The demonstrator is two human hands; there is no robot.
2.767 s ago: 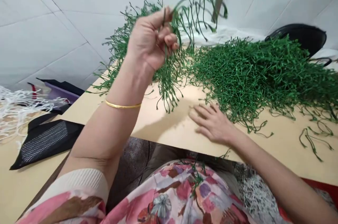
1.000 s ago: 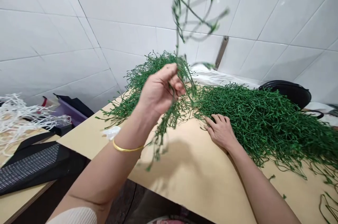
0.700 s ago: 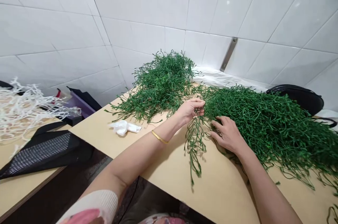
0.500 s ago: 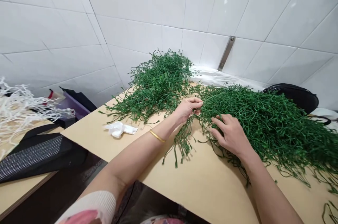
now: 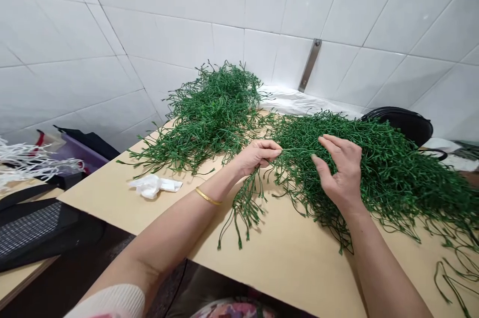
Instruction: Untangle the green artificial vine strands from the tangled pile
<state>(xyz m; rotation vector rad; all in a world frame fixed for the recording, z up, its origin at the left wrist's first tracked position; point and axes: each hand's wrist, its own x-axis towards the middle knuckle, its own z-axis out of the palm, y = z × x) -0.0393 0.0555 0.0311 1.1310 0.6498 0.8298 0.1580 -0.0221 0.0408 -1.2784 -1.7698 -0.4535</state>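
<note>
My left hand [image 5: 258, 157] is pinched on a bunch of thin green strands [image 5: 245, 203], whose ends hang down below the fingers onto the table. Some strands stretch from its fingertips toward the right. Over the large green pile [image 5: 377, 168] on the right, my right hand [image 5: 342, 168] is held up with thumb and fingers apart, close to those strands. A second green pile [image 5: 215, 113] lies behind my left hand, toward the wall.
Crumpled white tissue [image 5: 153, 185] lies on the light wooden table [image 5: 112, 193]. A black rounded case [image 5: 402, 121] stands at the back right. White strands [image 5: 33, 160] and a black mesh item [image 5: 33, 228] are at the left. White material [image 5: 295, 101] runs along the tiled wall.
My right hand has risen off the green strands and opened wider. My left hand still pinches its bunch. The view has shifted slightly to the right.
</note>
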